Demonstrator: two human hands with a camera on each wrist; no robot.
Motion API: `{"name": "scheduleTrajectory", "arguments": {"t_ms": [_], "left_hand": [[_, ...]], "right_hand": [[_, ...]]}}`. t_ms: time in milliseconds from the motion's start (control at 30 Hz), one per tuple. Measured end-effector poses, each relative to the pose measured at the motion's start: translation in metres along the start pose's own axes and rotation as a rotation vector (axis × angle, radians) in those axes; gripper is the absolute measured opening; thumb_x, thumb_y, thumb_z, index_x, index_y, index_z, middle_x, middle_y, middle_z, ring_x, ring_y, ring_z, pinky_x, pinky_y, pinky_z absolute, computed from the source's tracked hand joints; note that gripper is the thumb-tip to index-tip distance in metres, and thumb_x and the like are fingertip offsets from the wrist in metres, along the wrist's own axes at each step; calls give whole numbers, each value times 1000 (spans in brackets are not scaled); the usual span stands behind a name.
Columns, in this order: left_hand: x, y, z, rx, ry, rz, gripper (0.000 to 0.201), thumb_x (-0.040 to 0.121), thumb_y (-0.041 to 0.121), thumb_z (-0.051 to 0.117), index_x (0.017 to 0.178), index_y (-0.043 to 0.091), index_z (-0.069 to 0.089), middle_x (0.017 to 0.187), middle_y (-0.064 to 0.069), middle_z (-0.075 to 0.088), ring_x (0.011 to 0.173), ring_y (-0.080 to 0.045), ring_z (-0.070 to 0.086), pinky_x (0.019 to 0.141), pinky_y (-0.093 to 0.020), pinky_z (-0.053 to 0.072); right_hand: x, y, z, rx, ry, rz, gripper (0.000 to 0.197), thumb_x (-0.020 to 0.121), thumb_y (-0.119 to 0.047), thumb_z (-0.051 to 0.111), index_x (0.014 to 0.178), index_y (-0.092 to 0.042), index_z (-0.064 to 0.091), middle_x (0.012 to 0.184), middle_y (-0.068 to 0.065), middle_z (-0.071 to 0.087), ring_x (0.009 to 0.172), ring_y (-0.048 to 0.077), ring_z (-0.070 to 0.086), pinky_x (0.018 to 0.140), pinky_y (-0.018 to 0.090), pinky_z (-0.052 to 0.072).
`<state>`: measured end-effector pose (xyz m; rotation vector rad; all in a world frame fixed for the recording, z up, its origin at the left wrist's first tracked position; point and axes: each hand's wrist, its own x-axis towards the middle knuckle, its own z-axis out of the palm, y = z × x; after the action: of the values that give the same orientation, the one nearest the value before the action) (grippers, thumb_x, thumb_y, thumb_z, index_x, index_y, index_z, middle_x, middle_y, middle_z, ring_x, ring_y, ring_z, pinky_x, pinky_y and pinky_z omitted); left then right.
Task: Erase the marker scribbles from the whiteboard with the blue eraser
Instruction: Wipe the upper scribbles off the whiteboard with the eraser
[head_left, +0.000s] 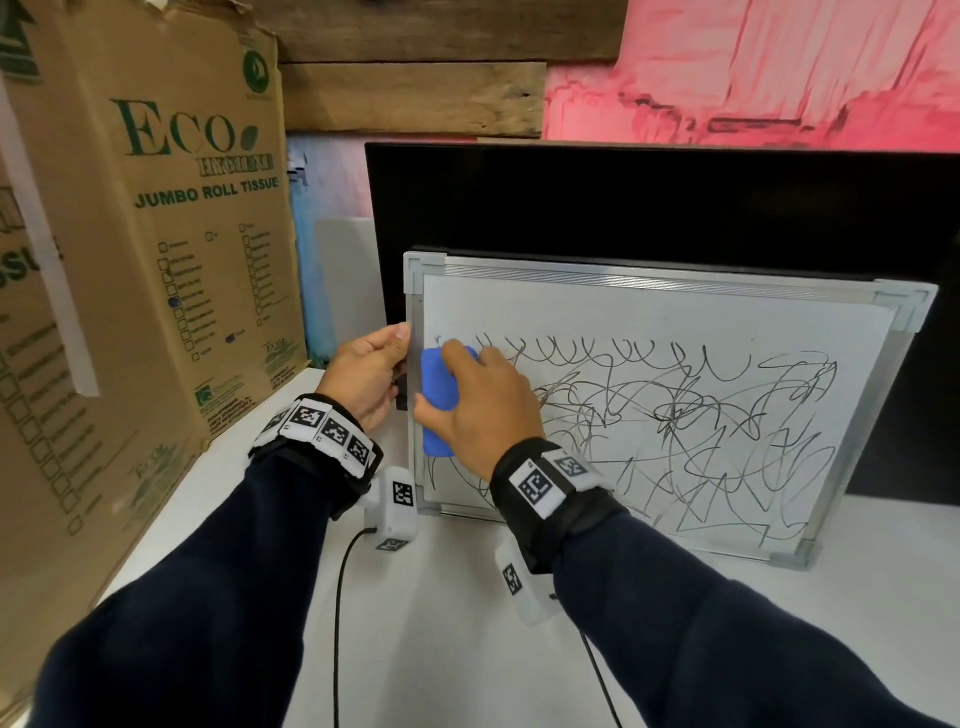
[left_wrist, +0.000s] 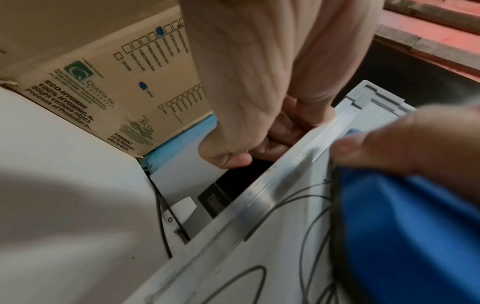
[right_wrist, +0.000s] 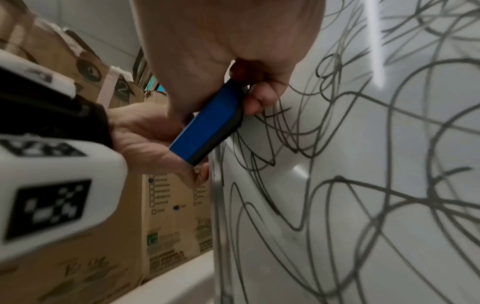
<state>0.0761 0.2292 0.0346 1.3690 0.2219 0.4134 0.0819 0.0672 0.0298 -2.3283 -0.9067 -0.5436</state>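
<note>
A silver-framed whiteboard (head_left: 649, 317) leans upright against a black screen, its lower two thirds covered in black marker scribbles (head_left: 675, 415). My right hand (head_left: 483, 405) grips the blue eraser (head_left: 439, 400) and holds its dark felt side against the board's left edge. The eraser (right_wrist: 210, 125) stands lengthwise in the right wrist view, fingers curled round it. My left hand (head_left: 369, 374) grips the board's left frame (left_wrist: 272, 185), fingers curled behind it and thumb in front. The eraser (left_wrist: 405, 226) fills the lower right of the left wrist view.
A tall cardboard box (head_left: 156, 260) printed with tissue-roll text stands at the left on the white table (head_left: 441, 623). The black screen (head_left: 623, 208) rises behind the board. Black cables (head_left: 340, 597) run from the wrist cameras across the table.
</note>
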Motion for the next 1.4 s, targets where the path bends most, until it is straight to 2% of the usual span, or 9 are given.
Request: {"name": "scheduleTrajectory", "arguments": {"t_ms": [167, 300, 433, 667, 800, 933, 1167, 1267, 1400], "left_hand": [[-1, 1, -4, -17, -17, -13, 36, 106, 25, 48, 134, 6, 61, 125, -16, 69, 114, -26, 66, 101, -37, 52], [-4, 2, -1, -42, -10, -8, 37, 107, 21, 46, 134, -1, 59, 102, -9, 73, 82, -12, 72, 65, -22, 57], [-6, 4, 1, -36, 5, -7, 39, 107, 21, 46, 136, -2, 55, 83, 0, 72, 67, -5, 69, 53, -17, 51], [-6, 2, -2, -14, 2, -13, 41, 106, 23, 47, 137, -3, 54, 83, 3, 72, 71, -4, 68, 57, -15, 50], [-5, 1, -1, -13, 10, -7, 38, 105, 25, 50, 136, 4, 59, 102, -3, 73, 92, -13, 66, 82, -26, 50], [-8, 1, 1, -15, 3, -5, 30, 106, 24, 48, 127, 12, 65, 92, 5, 75, 78, -3, 70, 61, -15, 52], [-15, 1, 9, -39, 35, -13, 27, 106, 28, 48, 121, 19, 69, 95, 9, 76, 83, -3, 70, 76, -24, 48], [-17, -1, 16, -78, 80, 27, 31, 108, 24, 45, 124, 10, 67, 105, -3, 76, 85, -9, 72, 68, -23, 56], [-21, -8, 28, -169, 157, 87, 28, 108, 19, 44, 111, 7, 69, 117, -17, 72, 112, -27, 69, 93, -36, 57]], "right_hand": [[23, -9, -11, 71, 134, -11, 42, 84, -52, 64, 111, -23, 50, 85, 3, 43, 69, 28, 47, 58, 30, 35], [9, -6, -2, -3, 16, -23, 43, 86, -55, 60, 114, -25, 46, 90, 2, 43, 72, 28, 49, 59, 33, 45], [8, -4, 0, -11, 10, -31, 43, 84, -55, 60, 113, -26, 46, 90, 2, 46, 73, 28, 51, 62, 37, 51], [5, -2, -1, 13, 2, -33, 41, 85, -53, 61, 111, -25, 47, 90, 3, 45, 74, 30, 51, 61, 36, 48], [13, 1, -10, 59, 89, -21, 40, 84, -53, 63, 108, -24, 49, 87, 2, 44, 72, 29, 49, 60, 33, 43], [10, 4, -11, 26, 59, -17, 38, 83, -53, 62, 105, -25, 47, 86, 2, 45, 72, 30, 50, 61, 35, 47], [2, 21, -14, 72, 152, 17, 39, 81, -52, 66, 100, -23, 49, 83, 3, 47, 67, 27, 49, 58, 34, 45], [-2, 22, -17, 34, 74, 2, 39, 82, -53, 63, 89, -31, 32, 78, 2, 45, 68, 26, 47, 58, 32, 38], [3, 25, -31, 34, 149, 39, 37, 84, -53, 64, 100, -24, 47, 82, 3, 45, 69, 27, 48, 58, 31, 38]]}}
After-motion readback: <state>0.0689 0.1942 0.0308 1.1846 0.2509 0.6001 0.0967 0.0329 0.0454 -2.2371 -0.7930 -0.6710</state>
